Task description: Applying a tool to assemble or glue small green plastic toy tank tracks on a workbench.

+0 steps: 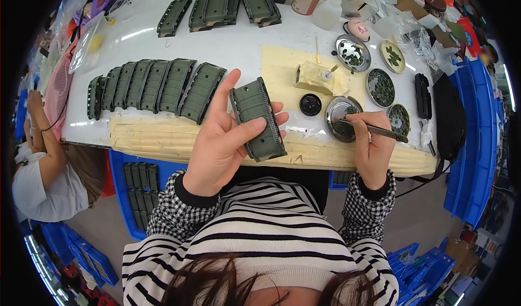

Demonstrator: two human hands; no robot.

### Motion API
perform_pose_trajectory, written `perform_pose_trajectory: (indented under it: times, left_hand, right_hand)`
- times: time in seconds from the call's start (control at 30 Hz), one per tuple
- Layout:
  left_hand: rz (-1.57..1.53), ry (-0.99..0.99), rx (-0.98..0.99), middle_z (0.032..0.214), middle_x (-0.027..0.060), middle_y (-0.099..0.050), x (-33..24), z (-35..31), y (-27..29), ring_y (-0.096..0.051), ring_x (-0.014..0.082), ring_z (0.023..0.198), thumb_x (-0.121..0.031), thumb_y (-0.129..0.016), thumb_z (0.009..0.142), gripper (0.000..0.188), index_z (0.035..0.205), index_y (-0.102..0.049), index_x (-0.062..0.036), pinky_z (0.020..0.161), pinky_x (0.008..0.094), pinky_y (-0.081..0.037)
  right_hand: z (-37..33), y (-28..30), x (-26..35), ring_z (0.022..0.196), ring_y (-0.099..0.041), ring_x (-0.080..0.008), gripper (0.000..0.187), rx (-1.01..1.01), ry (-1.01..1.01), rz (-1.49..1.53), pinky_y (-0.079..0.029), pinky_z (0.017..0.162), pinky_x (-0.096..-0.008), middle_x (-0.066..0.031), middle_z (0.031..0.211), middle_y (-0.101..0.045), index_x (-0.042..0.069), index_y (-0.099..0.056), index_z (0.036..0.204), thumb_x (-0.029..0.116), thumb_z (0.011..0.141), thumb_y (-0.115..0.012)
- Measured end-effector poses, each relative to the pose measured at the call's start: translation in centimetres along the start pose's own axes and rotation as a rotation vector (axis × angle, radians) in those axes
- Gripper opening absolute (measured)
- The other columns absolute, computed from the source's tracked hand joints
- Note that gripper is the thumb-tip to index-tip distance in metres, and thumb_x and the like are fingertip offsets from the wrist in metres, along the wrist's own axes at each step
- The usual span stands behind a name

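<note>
While our left hand [217, 138] holds a green piece [253, 101] tilted above the front of the bench [233, 48], its grip is clamped on it, thumb across the face and fingers behind. The piece is a slightly curved slab with a matt face, small round holes and toothed ridges down its long edges. In our right hand [374, 140], the grip is pinched together on slim dark tweezers [388, 132], whose tips reach over a shiny round metal dish [335, 108]; we cannot tell whether they hold anything.

That dish has some dark green bits in it. Behind it, a second metal dish [367, 62] holds scattered dark bits, a shallow cream dish [401, 65] has flat green bits heaped in its middle, and two round tubs, one larger [380, 87] and one smaller [399, 119], are well filled with dark green bits. A black round cap [310, 104] lies just left of the nearest dish, near a small box [321, 78] wrapped in creased cream tape.

To our left, similar ribbed pieces [147, 86] stand in a fanned row, close together. Wrinkled cream tape [157, 133] covers the front edge.
</note>
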State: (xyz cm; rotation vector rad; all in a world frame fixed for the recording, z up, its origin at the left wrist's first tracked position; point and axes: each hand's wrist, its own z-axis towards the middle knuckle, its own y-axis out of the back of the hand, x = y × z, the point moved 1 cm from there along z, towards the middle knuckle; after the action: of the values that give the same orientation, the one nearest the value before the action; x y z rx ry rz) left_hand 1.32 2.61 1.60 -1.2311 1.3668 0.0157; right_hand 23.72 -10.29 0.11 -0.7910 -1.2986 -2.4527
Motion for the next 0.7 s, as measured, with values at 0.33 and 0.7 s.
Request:
perform_pose_trajectory:
  times: [0.33, 0.7]
  left_hand:
    - [0.054, 0.077, 0.075, 0.13, 0.0194, -0.05, 0.5, -0.1, -0.1, -0.06, 0.0306, 0.112, -0.012, -0.047, 0.1, 0.03, 0.129, -0.043, -0.0061, 0.09, 0.0391, -0.056]
    - [0.026, 0.13, 0.119, 0.119, 0.0141, -0.053, 1.2, 0.2, 0.3, -0.062, 0.0268, 0.109, -0.02, -0.044, 0.103, 0.019, 0.102, -0.05, -0.0022, 0.088, 0.0375, -0.057]
  right_hand:
    - [0.2, 0.0, 0.0, 0.07, -0.053, -0.0266, 0.012, 0.006, 0.026, -0.02, -0.041, 0.066, -0.0354, -0.0085, 0.078, -0.063, 0.003, -0.067, 0.085, 0.013, 0.089, -0.064]
    - [0.0, -0.5, 0.9, 0.072, -0.054, -0.0198, 0.017, -0.054, -0.113, 0.369, -0.041, 0.067, -0.0307, -0.0092, 0.079, -0.063, 0.0, -0.067, 0.089, 0.011, 0.095, -0.056]
